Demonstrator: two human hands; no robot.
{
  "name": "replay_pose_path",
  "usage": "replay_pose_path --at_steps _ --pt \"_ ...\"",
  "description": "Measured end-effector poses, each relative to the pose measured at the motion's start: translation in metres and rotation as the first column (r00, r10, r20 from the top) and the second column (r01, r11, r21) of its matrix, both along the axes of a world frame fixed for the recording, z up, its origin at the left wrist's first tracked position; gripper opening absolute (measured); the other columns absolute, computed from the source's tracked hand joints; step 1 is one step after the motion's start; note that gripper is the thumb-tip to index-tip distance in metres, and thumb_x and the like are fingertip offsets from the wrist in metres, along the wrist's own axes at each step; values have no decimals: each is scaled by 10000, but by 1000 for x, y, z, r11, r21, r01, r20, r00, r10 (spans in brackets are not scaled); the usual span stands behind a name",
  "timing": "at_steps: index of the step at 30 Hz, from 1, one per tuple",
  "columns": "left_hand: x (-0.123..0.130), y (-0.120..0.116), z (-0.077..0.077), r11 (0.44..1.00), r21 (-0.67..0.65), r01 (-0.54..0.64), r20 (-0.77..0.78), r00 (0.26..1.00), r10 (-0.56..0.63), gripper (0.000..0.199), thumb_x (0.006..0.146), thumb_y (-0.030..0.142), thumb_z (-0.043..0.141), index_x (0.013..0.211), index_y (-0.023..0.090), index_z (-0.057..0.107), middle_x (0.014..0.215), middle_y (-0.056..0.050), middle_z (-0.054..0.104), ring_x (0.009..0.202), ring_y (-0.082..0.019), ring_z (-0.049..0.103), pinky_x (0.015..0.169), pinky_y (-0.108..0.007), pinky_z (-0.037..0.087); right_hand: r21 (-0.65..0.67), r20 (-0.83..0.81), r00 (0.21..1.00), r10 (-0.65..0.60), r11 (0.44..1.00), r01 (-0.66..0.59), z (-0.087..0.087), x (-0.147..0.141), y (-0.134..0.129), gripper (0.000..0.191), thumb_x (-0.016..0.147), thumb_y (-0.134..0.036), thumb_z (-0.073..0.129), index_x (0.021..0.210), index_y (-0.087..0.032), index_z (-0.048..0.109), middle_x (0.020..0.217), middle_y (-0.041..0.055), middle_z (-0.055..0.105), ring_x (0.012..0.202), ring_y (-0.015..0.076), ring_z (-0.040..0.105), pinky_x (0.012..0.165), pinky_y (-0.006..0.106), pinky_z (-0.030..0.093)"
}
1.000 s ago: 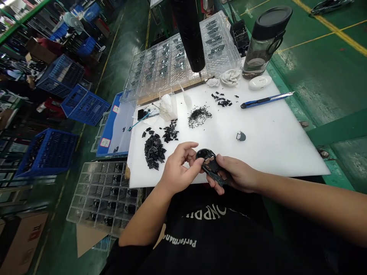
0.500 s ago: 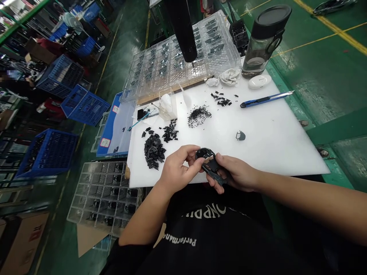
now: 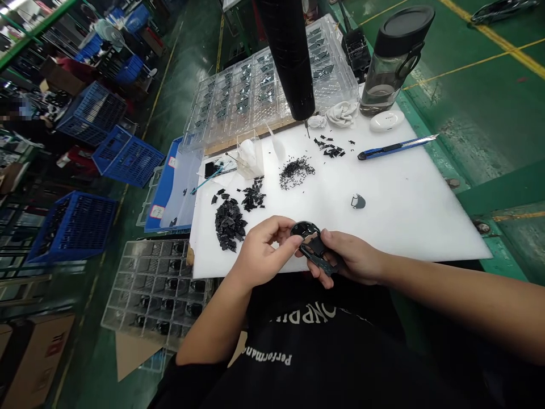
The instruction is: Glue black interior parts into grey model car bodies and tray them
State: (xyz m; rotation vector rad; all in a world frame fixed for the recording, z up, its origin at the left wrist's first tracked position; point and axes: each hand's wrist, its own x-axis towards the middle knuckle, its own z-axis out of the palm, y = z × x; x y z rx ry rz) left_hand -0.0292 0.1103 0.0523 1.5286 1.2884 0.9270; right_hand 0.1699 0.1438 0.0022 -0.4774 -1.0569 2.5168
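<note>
the person at the bench has both forearms reaching in from the near side, elbows held out, and the two bare hands meet just over the near edge of a white plastic cutting board (image 3: 404, 227). the left hand (image 3: 264, 251) is curled, its thumb and forefinger pinching the rim of a black plastic part with a round disc at one end and an open frame at the other (image 3: 315, 245). the right hand (image 3: 352, 258) wraps the frame from below, with its thumb pressed on top. the part sits above the board close to that edge, its long axis slanting from the disc, far and to the left, down to the frame, near and to the right. the board's near edge runs just under the hands, and its right corner is well apart from them. just beyond the left hand lies a heap of black plastic scraps (image 3: 229, 225). ahead is a scatter of tiny black bits (image 3: 297, 173), a small dark curved piece (image 3: 358, 201) sits off to the right, and a blue snap-off utility knife (image 3: 394, 148) lies near the far edge.
</note>
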Motion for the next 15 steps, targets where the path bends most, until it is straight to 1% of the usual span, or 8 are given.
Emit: replay_pose_path --at_steps 2,4,7,10,11,12,14,15 --pt "0 -1 -2 997 72 -5 -125 992 14 247 887 274 671 1109 184 612 782 -6 626 678 -117 637 671 -254 514 17 6 1000 8 1000 -8 -1 0 0 673 912 -733 451 831 -103 674 628 62 646 492 146 600 515 251 490" --pt "0 -1 -6 984 176 1 -211 977 37 305 883 244 668 1174 200 585 794 7 601 655 -107 636 647 -243 511 31 16 1000 24 999 -24 -3 0 1 707 915 -744 422 771 -99 673 600 68 634 489 147 596 527 255 495" --pt "0 -2 -10 952 307 23 -273 960 65 320 889 205 646 1199 211 563 787 20 590 633 -92 630 628 -226 502 35 20 999 41 999 -42 -5 0 2 729 914 -753 407 752 -95 677 609 78 638 494 149 596 539 261 501" --pt "1 -3 -13 940 341 9 -282 955 94 306 893 201 639 1192 214 574 772 21 595 636 -91 618 656 -231 503 40 21 999 48 998 -49 -4 0 2 741 916 -756 396 736 -93 675 576 80 629 495 151 595 539 256 496" --pt "1 -3 -14 949 314 -14 -263 959 102 311 894 216 643 1198 215 576 775 19 594 645 -92 615 663 -230 502 31 21 999 43 999 -44 -3 0 2 732 911 -757 408 750 -94 676 587 78 635 493 150 596 532 253 494" --pt "0 -3 -14 966 255 -43 -224 969 103 334 895 240 649 1219 216 571 792 13 595 658 -95 617 666 -230 501 17 20 999 34 999 -34 -2 0 2 714 904 -755 430 785 -97 679 611 75 645 492 148 598 522 250 492" --pt "0 -1 -14 996 57 -64 -90 993 69 384 904 315 648 1260 207 555 816 -1 596 671 -100 618 649 -227 499 -20 16 1000 11 1000 -10 0 0 1 667 887 -746 485 901 -109 680 678 62 666 492 144 605 507 246 492" --pt "-1 0 -14 998 -48 -40 -7 999 39 383 914 356 633 1252 191 561 808 -7 597 663 -101 613 627 -225 494 -35 14 1000 1 999 -1 1 0 1 654 880 -742 504 957 -116 675 703 57 671 493 142 608 503 244 494"
